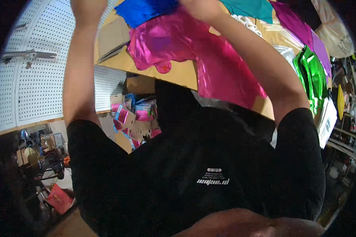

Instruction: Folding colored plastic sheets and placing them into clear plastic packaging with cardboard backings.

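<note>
a: where are the hands?

b: both are raised toward the top edge of the view. the right hand (199,8) sits at the upper rim of a shiny pink foil sheet (209,55), closed on it as far as i can see, though the fingers are partly cut off by the frame. the left hand (89,6) is mostly out of view at the top; i cannot tell whether it is open or closed, or whether it has hold of anything.

a: and the pink sheet?

b: it hangs from the right hand, crumpled, over the near edge of the desk (182,75) and in front of the person's black shirt (194,170).

a: what lies around it?

b: just above and touching it is a blue foil sheet (144,11). a teal sheet (251,8) lies beside the right hand, a purple one (300,31) farther right, and a green foil sheet (312,73) at the desk's right end. a brown cardboard piece (112,37) lies on the desk between the two arms.

a: below the desk?

b: a heap of small pink and blue packets (134,116) sits under it, and a white pegboard (39,75) stands to the left.
</note>
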The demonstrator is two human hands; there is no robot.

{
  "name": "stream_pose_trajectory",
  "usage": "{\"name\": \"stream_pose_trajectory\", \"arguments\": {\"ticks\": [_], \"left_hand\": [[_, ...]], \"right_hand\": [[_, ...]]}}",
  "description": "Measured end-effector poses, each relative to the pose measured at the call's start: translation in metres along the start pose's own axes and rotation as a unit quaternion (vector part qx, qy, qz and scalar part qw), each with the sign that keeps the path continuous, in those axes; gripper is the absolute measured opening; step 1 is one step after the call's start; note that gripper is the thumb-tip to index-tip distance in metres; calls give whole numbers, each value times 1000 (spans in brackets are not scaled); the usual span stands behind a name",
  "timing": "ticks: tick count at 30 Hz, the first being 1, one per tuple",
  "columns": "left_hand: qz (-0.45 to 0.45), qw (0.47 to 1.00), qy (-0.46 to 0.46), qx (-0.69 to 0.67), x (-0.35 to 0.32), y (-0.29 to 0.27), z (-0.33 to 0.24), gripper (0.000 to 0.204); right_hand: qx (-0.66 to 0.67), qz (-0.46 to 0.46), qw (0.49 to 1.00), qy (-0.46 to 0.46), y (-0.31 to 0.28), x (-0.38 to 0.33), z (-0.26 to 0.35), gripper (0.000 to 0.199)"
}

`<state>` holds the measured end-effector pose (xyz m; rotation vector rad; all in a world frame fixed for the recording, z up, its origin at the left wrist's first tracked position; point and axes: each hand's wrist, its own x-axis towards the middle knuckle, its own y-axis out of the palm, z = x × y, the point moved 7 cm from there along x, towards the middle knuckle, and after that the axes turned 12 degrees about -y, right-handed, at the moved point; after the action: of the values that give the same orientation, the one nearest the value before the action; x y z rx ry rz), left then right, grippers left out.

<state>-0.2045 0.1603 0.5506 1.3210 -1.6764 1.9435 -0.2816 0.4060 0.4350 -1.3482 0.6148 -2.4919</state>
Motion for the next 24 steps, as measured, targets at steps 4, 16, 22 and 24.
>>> {"name": "stream_pose_trajectory", "arguments": {"ticks": [4, 16, 22, 24], "left_hand": [[-1, 629, 166, -760, -116, -13, -62, 12], [174, 791, 382, -446, -301, -90, -185, 18], [274, 823, 320, -382, -304, -69, -177, 47], [327, 800, 326, -384, -312, -62, -174, 50]], "right_hand": [[353, -72, 884, 297, -67, -33, 3, 60], [-11, 43, 953, 300, -178, -205, 42, 73], [-203, 97, 952, 210, -186, -230, 45, 62], [-240, 115, 947, 178, -184, -230, 57, 55]]}}
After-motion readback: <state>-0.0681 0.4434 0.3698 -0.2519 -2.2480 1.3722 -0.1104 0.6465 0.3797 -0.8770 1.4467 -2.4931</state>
